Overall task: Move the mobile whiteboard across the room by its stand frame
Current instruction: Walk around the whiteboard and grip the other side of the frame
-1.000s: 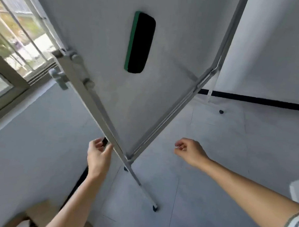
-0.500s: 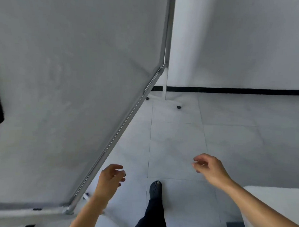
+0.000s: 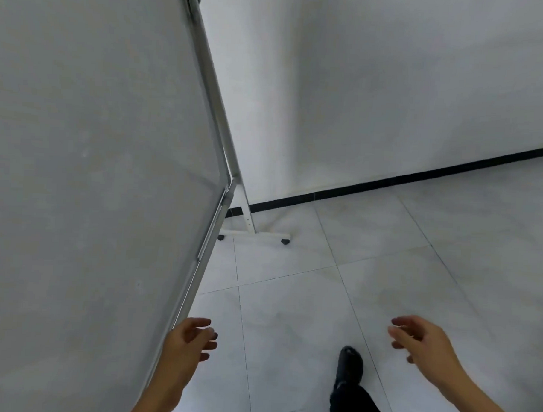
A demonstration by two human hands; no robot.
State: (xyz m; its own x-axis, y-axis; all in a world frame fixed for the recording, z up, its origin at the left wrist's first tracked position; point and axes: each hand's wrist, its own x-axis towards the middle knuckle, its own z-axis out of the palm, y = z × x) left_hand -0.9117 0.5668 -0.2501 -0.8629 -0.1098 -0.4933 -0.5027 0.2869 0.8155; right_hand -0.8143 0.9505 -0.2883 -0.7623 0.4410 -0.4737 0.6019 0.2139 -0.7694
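Whiteboard (image 3: 94, 167) now fills the space left of the left hand (image 3: 189, 342), which has let go of the stand frame (image 3: 218, 116) and hovers loosely open, just beside the board's lower edge. Right hand (image 3: 426, 340) empty too, fingers loosely spread, well apart. Likely repositioning on foot; regrasp needed before pushing.

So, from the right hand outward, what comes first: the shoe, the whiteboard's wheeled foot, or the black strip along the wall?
1. Shoe, just left of the right hand.
2. Wheeled foot, farther up the floor.
3. Black strip, at the wall's base.
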